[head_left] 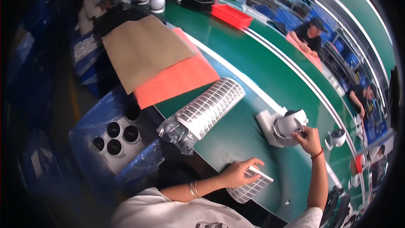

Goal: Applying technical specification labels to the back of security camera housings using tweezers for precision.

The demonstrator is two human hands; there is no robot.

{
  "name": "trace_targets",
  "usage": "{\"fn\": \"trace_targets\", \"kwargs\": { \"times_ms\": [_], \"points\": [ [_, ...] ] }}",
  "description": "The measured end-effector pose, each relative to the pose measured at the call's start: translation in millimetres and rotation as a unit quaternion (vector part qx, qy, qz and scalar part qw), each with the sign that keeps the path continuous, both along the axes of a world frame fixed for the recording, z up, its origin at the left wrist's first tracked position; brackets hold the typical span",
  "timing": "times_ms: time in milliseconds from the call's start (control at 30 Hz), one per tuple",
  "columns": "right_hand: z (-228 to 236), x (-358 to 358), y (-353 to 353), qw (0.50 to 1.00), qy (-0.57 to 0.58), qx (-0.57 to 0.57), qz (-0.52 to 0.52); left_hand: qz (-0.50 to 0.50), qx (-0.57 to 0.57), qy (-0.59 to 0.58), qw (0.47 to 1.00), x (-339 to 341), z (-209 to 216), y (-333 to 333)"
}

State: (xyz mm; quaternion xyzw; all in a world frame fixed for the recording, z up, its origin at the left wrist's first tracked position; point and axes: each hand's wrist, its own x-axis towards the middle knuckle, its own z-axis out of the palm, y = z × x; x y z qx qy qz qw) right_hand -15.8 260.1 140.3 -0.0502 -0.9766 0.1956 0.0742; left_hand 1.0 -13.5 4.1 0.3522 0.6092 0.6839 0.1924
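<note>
At the lower right of the frame, my right grip (pixel 311 142) is narrowed against the side of the white camera (pixel 286 126) on the green worktop (pixel 223 143); I cannot tell whether it clasps it. My left grip (pixel 238 174), at lower centre, is wide, fingers parted over a label sheet (pixel 250 191). I see a label roll (pixel 216 104) mid-frame.

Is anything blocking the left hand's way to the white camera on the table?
Nothing visible does: green tabletop lies between the left hand and the white camera; the right hand is at the camera's right side.
</note>
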Motion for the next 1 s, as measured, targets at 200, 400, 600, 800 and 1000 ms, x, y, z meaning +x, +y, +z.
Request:
{"fn": "trace_targets", "kwargs": {
  "times_ms": [200, 400, 600, 800, 1000],
  "points": [
    [2, -36, 59, 0.979, 0.153, 0.134, -0.017, 0.028, -0.008, 0.038, 0.999, 1, -4, 1],
    [-110, -87, 237, 0.831, 0.104, 0.516, -0.179, 0.019, -0.013, 0.047, 0.999, 1, 3, -1],
    [-148, -64, 233, 0.865, 0.012, 0.468, -0.18, 0.043, 0.018, 0.051, 0.998, 4, -3, 0],
    [-80, 19, 78, 0.993, 0.093, -0.059, -0.045, 0.123, 0.103, 0.011, 0.987, 7, -11, 5],
    [-98, 111, -67, 0.947, -0.043, -0.317, 0.03, 0.127, 0.17, 0.039, 0.977, 7, -10, -5]
  ]
}}
